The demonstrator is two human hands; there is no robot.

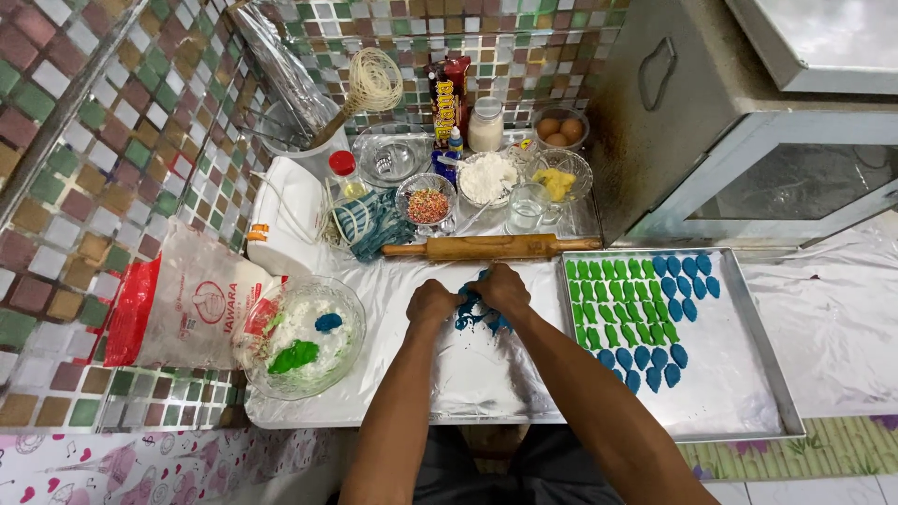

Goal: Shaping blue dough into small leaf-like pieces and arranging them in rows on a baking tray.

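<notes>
In the head view, a lump of blue dough point(477, 313) is pressed on the foil-covered counter point(468, 374), just below the wooden rolling pin point(491, 247), which serves as the landmark here. The left hand point(432, 304) is seen clenched beside the dough, and the right hand point(500, 288) is curled over it, its grip closed on the blue mass. Sticking is judged the likeliest trouble: smears of blue are already spread on the foil, so the thin sheet could be torn or dragged up with the dough. To the right of the rolling pin and lower, a metal baking tray point(748, 374) is set, filled partly with rows of green pieces point(613, 299) and blue pieces point(678, 290); these could be dented if an elbow were swung that way. To the lower left of the pin, a glass bowl point(304, 337) with green and blue dough is placed close by. Above the pin, small dishes of sprinkles point(427, 204) and flour point(488, 178) are crowded together, and a reach there would be hindered by the pin itself.
</notes>
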